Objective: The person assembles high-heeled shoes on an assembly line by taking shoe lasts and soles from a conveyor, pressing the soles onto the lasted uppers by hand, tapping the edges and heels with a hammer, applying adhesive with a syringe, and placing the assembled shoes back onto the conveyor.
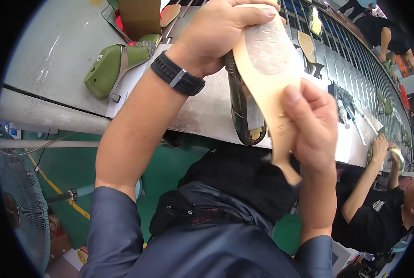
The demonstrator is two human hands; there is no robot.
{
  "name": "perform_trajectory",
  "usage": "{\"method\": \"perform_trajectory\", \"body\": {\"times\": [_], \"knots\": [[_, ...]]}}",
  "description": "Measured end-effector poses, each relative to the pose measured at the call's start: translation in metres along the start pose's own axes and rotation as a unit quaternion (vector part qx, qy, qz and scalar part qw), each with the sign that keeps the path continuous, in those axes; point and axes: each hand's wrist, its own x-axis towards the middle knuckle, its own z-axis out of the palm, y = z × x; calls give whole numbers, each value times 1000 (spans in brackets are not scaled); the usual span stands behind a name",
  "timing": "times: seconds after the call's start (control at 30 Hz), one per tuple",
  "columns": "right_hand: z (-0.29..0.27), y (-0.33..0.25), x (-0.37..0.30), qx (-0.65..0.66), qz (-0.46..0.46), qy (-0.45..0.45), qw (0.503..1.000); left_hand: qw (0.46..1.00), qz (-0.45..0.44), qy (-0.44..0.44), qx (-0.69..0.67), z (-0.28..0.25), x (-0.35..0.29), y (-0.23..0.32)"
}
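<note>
A tan insole [270,88] with a pale quilted pad is held up in front of me between both hands. My left hand [223,32] is closed around its upper end, the thumb lying on top. My right hand [313,125], slightly blurred, pinches its lower part at the right edge, thumb above; the narrow lower end curls free below. Partly hidden under the insole, a dark glossy shoe [238,111] lies at the bench edge. A green shoe last [105,69] with a strap around it rests on the bench, left of my watch-wearing wrist.
Another tan insole [305,45] lies on the roller conveyor [343,62]. Pens and small tools [350,111] lie right of my hands. A brown board [139,18] stands at the back left. A blue fan [26,208] is at lower left. A co-worker [378,204] works at the right.
</note>
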Motion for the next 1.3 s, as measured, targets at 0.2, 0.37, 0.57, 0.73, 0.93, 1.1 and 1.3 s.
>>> {"method": "perform_trajectory", "body": {"times": [0.2, 0.37, 0.57, 0.73, 0.93, 1.1, 1.3], "knots": [[-5, 24, 2, -73, 21, 32, 997, 999, -4, 51, -19, 3, 8, -4], [18, 21, 0, -172, -1, 49, 984, 998, 36, -51, -1, -27, 2, -6], [21, 32, 2, -218, -19, 38, 975, 997, 60, -46, -22, -44, -12, -11], [13, 33, 6, -202, -26, 33, 978, 997, 57, -46, -20, -39, -11, -9], [4, 33, 7, -155, 25, 16, 987, 998, 64, -6, -21, -20, -9, -8], [-22, 55, 17, -50, 10, 73, 996, 985, 101, 119, 75, -11, -79, -92], [15, 51, 0, 85, 46, 207, 974, 814, 183, 124, 538, 26, -145, -149]]}}
